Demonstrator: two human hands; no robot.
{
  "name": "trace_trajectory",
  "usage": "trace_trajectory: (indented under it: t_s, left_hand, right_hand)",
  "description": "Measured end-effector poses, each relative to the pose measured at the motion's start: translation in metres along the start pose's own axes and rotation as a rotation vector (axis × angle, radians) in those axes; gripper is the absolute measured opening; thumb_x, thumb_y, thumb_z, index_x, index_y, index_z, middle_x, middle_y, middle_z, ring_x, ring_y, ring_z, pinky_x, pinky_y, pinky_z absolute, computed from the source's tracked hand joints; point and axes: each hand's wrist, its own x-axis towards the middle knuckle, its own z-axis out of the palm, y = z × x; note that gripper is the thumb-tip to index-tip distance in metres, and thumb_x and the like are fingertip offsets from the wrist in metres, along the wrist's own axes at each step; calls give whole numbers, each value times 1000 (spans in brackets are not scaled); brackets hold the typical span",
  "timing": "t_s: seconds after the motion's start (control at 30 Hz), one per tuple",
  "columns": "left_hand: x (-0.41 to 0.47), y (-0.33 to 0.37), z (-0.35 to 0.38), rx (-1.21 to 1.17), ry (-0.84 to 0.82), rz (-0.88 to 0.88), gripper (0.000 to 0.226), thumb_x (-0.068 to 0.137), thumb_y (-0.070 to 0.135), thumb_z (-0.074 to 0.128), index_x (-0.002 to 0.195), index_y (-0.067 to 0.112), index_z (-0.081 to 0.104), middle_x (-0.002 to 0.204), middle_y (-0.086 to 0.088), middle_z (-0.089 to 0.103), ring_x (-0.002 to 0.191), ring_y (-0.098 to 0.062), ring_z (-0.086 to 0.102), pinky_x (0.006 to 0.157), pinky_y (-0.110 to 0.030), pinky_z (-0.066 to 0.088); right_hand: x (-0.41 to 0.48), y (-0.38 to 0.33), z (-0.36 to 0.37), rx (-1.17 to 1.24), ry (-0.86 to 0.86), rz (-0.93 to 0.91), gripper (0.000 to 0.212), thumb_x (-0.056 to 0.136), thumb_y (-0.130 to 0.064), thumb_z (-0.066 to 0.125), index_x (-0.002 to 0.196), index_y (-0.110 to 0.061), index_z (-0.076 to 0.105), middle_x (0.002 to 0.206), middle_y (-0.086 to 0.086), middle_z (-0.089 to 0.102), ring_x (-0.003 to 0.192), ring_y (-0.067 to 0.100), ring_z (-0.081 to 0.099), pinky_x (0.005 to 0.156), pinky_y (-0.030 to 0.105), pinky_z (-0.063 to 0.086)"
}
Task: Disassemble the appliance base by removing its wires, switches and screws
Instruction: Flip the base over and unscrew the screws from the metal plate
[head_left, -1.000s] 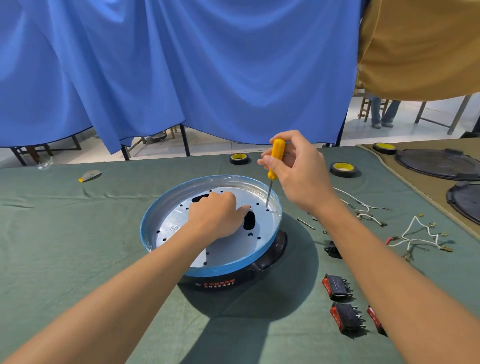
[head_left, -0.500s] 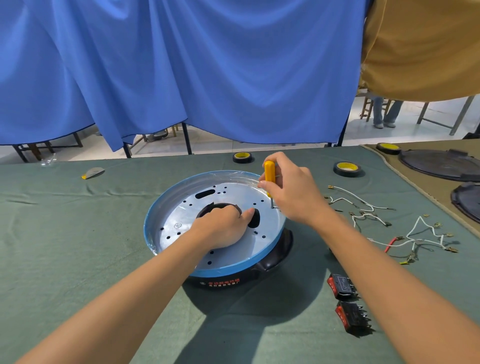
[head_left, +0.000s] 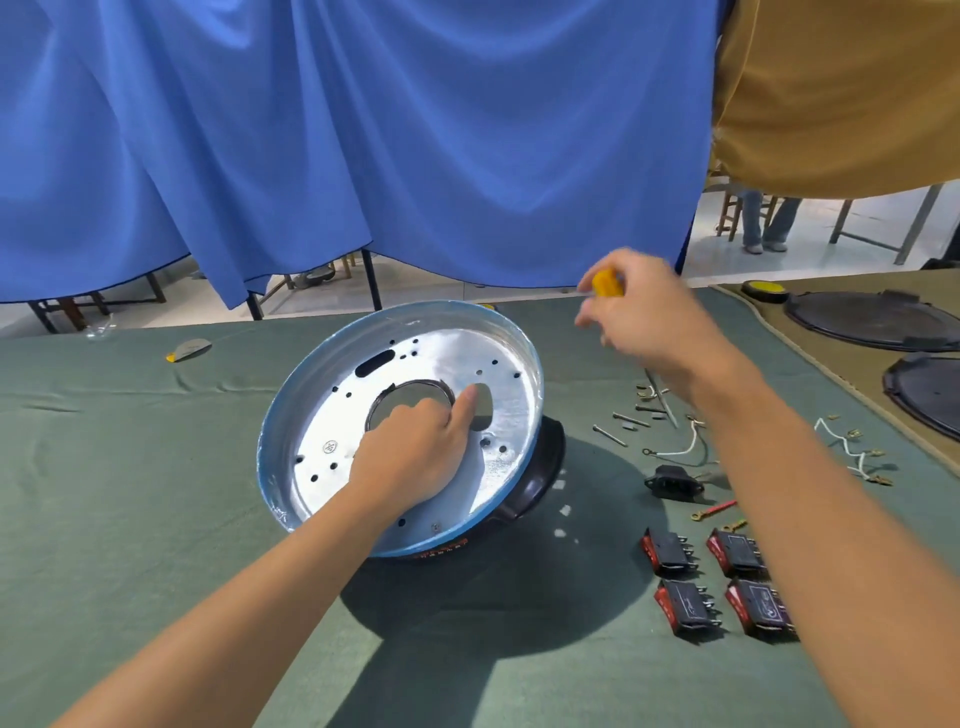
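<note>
The round blue-rimmed metal plate (head_left: 332, 415) is tilted up on its left side, resting on the black appliance base (head_left: 543, 475) beneath. My left hand (head_left: 415, 452) grips the plate, fingers hooked into its centre hole and the thumb at a smaller opening. My right hand (head_left: 649, 322) holds the yellow-handled screwdriver (head_left: 607, 283) to the right of the plate, its shaft pointing down over loose screws (head_left: 623, 423). Several red-and-black switches (head_left: 670, 553) lie at the right front. White wires (head_left: 675, 449) and a black socket (head_left: 672, 483) lie near them.
More white wires (head_left: 852, 452) lie further right. Black round lids (head_left: 872, 319) and a yellow tape roll (head_left: 763, 290) sit on the brown mat at the right. A small yellowish scraper (head_left: 188, 349) lies far left. A blue curtain hangs behind the table edge.
My right hand drew the screwdriver out of the plate and moved right, over the screws. My left hand tilted the plate up off the black base.
</note>
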Motion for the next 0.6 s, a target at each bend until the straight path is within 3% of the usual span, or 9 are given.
trace_trajectory:
  t_s: [0.07, 0.17, 0.23, 0.3, 0.37, 0.5, 0.6]
  left_hand:
    - [-1, -1, -1, -1, 22, -12, 74, 95, 65, 15, 71, 10, 59, 71, -9, 59, 74, -28, 61, 80, -43, 49]
    - [0, 0, -1, 18, 6, -17, 75, 95, 65, 16, 74, 9, 60, 69, -6, 59, 71, -24, 60, 74, -39, 46]
    - [3, 0, 0, 13, -29, -22, 74, 95, 65, 17, 75, 8, 59, 68, -6, 59, 70, -22, 60, 70, -37, 43]
    - [5, -2, 1, -14, -57, -19, 72, 95, 65, 19, 71, 8, 55, 66, -7, 57, 68, -23, 60, 68, -36, 42]
    - [6, -3, 1, -53, -67, -24, 71, 95, 65, 20, 69, 8, 54, 64, -7, 57, 66, -23, 60, 65, -34, 40]
    - [15, -4, -6, -160, -80, -96, 64, 97, 61, 24, 81, 12, 61, 77, -7, 63, 73, -19, 61, 63, -30, 38]
    - [23, -8, -15, -254, -101, -177, 58, 98, 59, 28, 79, 16, 62, 79, -5, 64, 74, -17, 61, 59, -26, 36]
  right_hand:
    - [-4, 9, 3, -223, -315, 80, 11, 90, -11, 60, 90, -21, 66, 78, -1, 73, 65, 10, 58, 53, 25, 42]
    - [-12, 19, 22, -512, -548, 49, 18, 90, -14, 62, 103, -20, 71, 90, 0, 74, 82, 13, 62, 59, 24, 42]
    - [-16, 24, 36, -574, -586, 67, 29, 90, -9, 57, 117, -14, 67, 107, 9, 69, 94, 25, 61, 70, 29, 45]
    - [-17, 27, 44, -577, -604, 89, 35, 91, -3, 50, 123, -9, 62, 111, 12, 66, 94, 29, 62, 72, 35, 50]
    - [-16, 30, 45, -493, -615, 111, 36, 90, 0, 47, 120, -9, 63, 99, 10, 68, 82, 24, 62, 63, 32, 52]
    - [-16, 27, 48, -246, -593, 156, 38, 86, 9, 40, 111, -5, 66, 68, 3, 61, 54, 16, 45, 37, 19, 32]
    - [-14, 20, 55, -178, -610, 170, 36, 89, 5, 38, 108, -6, 65, 74, 7, 65, 54, 17, 44, 36, 18, 31]
